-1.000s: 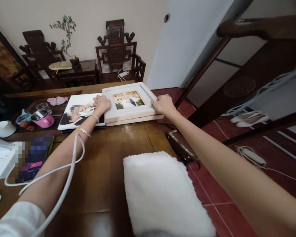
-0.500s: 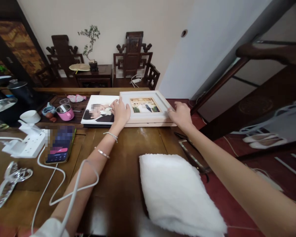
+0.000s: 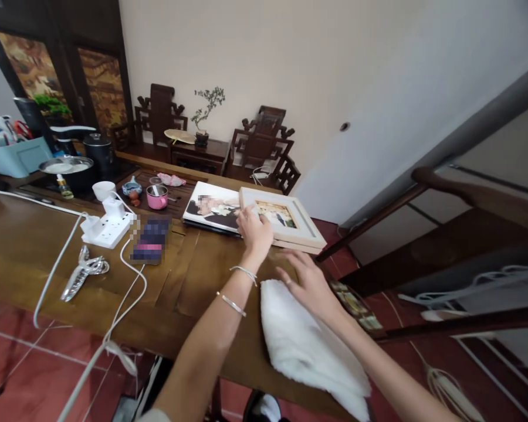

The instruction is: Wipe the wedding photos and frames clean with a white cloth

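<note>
My left hand (image 3: 256, 231) lies at the near left corner of a pale picture frame (image 3: 305, 221), fingers apart; whether it presses on the frame I cannot tell. The frame holds a small photo and rests on another pale frame. To its left, beside my left fingers, is a white photo panel (image 3: 213, 198) with a large portrait print. My right hand (image 3: 310, 281) is off the frame, over the far end of a folded white fluffy cloth (image 3: 299, 340). Its fingers are spread and nothing is in them.
On the left of the wooden table (image 3: 193, 275) are a phone (image 3: 152, 240), a white power strip (image 3: 110, 228) with cables, a clear hair claw (image 3: 83, 274) and a pink cup (image 3: 157, 198). A dark wooden chair (image 3: 466, 211) stands right.
My right hand has left the frame's right side and come back over the white cloth. My left hand stays by the frame's left corner. The view has turned left.
</note>
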`<state>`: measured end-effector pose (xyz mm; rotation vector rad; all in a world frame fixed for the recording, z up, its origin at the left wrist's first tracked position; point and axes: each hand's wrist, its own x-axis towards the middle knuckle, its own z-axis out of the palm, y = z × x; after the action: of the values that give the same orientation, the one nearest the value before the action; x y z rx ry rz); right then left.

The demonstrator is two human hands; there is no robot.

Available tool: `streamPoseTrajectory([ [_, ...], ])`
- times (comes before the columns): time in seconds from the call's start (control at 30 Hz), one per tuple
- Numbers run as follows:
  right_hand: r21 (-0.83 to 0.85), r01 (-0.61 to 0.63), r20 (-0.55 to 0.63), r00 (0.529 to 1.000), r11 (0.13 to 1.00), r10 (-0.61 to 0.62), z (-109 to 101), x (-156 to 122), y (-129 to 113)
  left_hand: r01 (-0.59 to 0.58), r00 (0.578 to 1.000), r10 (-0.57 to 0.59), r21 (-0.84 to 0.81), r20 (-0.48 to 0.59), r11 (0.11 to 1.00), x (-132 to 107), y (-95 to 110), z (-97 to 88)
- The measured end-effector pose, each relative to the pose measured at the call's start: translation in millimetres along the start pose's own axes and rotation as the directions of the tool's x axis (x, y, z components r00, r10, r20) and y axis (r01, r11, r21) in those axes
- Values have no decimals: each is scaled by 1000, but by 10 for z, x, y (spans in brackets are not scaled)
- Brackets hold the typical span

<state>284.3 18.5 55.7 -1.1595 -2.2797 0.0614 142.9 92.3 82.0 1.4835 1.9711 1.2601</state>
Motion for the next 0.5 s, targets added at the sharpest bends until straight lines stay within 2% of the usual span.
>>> streamPoseTrajectory([
  [0.1, 61, 36, 142, 989, 997, -44, -184, -193, -143, -102, 993, 97, 70, 72, 992, 276, -112, -237],
  [0.2, 80, -16, 355, 935, 997, -13, -370, -528, -221, -150, 986, 133, 187, 100, 971, 599, -407, -578],
  [0.27, 33, -35, 443, 896, 999, 17, -421, -785, -225, -136, 988, 111, 265, 106, 955, 775, -632, -783],
  [0.37, -13, 29, 506, 862, 999, -18, -374, -1102, -195, -109, 990, 69, 347, 126, 932, 983, -908, -973],
  [0.5, -92, 148, 467, 880, 985, -88, -216, -1278, -173, -37, 977, -45, 380, 206, 924, 1214, -1107, -1037],
])
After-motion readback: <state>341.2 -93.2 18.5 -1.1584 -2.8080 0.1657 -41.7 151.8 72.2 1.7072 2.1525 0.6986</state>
